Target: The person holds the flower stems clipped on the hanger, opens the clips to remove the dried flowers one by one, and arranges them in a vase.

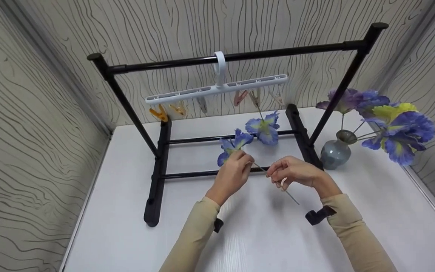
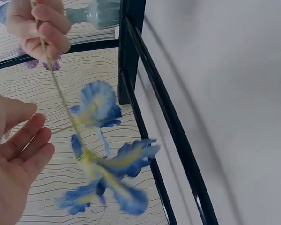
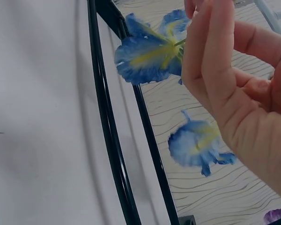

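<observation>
An artificial iris (image 1: 235,143) with blue and yellow petals slants across the front of the rack, its thin stem (image 2: 61,96) running toward the lower right in the head view. My right hand (image 1: 295,173) pinches that stem between thumb and fingers, and the stem's end sticks out below. Beside the stem, close to the bloom, my left hand (image 2: 21,150) has its fingers relaxed and nothing gripped. A second blue iris (image 1: 266,128) hangs head down from a clothespin (image 1: 254,97) on the white hanger (image 1: 217,89), just behind.
The hanger hooks over the top bar of a black rack (image 1: 293,52). More clothespins, among them an orange one (image 1: 159,112) and a pink one (image 1: 241,97), dangle from it. A grey-blue vase (image 1: 335,153) with several irises (image 1: 404,128) stands to the right on the white table (image 1: 111,226).
</observation>
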`<move>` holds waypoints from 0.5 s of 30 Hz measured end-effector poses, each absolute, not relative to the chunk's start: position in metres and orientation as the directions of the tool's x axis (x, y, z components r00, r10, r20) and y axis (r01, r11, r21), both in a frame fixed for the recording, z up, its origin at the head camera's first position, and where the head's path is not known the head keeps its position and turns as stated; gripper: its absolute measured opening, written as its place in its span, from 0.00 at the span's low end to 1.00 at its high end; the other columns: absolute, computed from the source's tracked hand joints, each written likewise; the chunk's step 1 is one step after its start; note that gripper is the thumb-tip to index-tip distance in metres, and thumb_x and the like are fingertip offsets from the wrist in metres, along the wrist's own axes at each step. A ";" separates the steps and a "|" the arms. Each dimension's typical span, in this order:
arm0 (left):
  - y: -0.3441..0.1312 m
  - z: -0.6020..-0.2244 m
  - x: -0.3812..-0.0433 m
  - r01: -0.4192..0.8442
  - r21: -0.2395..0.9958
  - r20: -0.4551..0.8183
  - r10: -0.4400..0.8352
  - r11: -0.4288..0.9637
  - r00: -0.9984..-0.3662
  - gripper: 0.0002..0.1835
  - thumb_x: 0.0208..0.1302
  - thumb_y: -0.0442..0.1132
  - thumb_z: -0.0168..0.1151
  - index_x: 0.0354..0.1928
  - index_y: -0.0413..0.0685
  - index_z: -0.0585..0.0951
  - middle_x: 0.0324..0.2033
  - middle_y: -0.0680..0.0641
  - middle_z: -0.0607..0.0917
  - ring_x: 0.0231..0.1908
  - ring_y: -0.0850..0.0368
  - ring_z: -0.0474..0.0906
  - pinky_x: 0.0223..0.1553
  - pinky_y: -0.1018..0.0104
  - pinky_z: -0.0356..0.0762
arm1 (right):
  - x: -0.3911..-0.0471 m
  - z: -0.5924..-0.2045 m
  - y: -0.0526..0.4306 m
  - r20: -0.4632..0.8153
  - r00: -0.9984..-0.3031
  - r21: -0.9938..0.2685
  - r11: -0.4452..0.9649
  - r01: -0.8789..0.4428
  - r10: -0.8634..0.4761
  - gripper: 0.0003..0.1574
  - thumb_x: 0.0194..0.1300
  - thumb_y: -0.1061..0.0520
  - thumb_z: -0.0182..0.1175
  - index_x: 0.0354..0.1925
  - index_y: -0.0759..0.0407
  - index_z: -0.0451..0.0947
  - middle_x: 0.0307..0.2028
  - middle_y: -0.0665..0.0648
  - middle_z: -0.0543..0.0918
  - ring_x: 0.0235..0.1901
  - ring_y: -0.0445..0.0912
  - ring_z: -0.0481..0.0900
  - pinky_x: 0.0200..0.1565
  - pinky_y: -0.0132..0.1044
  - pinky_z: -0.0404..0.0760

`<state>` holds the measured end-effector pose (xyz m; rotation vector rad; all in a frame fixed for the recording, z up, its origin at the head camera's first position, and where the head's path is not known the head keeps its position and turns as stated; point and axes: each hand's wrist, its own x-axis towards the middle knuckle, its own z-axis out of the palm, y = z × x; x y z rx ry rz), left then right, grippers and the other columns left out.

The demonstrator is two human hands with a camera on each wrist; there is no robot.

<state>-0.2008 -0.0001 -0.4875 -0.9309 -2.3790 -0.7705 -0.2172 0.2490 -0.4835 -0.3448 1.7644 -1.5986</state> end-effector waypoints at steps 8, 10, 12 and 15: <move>0.001 -0.468 -0.214 0.650 0.458 0.577 0.354 0.606 -0.736 0.05 0.74 0.31 0.61 0.47 0.40 0.83 0.42 0.44 0.82 0.39 0.54 0.80 0.40 0.64 0.81 | -0.212 -0.493 0.267 -0.336 -0.726 -0.940 0.159 0.303 -0.600 0.10 0.66 0.69 0.60 0.46 0.72 0.80 0.29 0.54 0.83 0.27 0.42 0.82 0.29 0.34 0.85; 0.000 -0.462 -0.219 0.598 0.529 0.531 0.315 0.602 -0.786 0.08 0.74 0.32 0.61 0.51 0.39 0.82 0.46 0.43 0.81 0.41 0.53 0.81 0.42 0.62 0.82 | -0.209 -0.496 0.271 -0.331 -0.729 -0.941 0.154 0.300 -0.599 0.10 0.66 0.69 0.59 0.45 0.71 0.79 0.29 0.54 0.83 0.27 0.42 0.82 0.30 0.35 0.85; 0.000 -0.456 -0.225 0.543 0.602 0.471 0.289 0.586 -0.834 0.12 0.76 0.34 0.60 0.56 0.38 0.80 0.51 0.41 0.80 0.46 0.51 0.81 0.47 0.60 0.82 | -0.207 -0.499 0.276 -0.327 -0.732 -0.942 0.149 0.300 -0.598 0.09 0.66 0.69 0.59 0.44 0.69 0.79 0.29 0.53 0.83 0.27 0.43 0.82 0.30 0.35 0.86; -0.001 -0.447 -0.233 0.472 0.686 0.385 0.274 0.554 -0.881 0.19 0.79 0.38 0.57 0.65 0.38 0.74 0.61 0.40 0.75 0.58 0.48 0.78 0.58 0.56 0.78 | -0.202 -0.505 0.283 -0.317 -0.735 -0.945 0.132 0.300 -0.600 0.07 0.66 0.69 0.59 0.44 0.67 0.79 0.29 0.53 0.83 0.28 0.43 0.82 0.31 0.37 0.86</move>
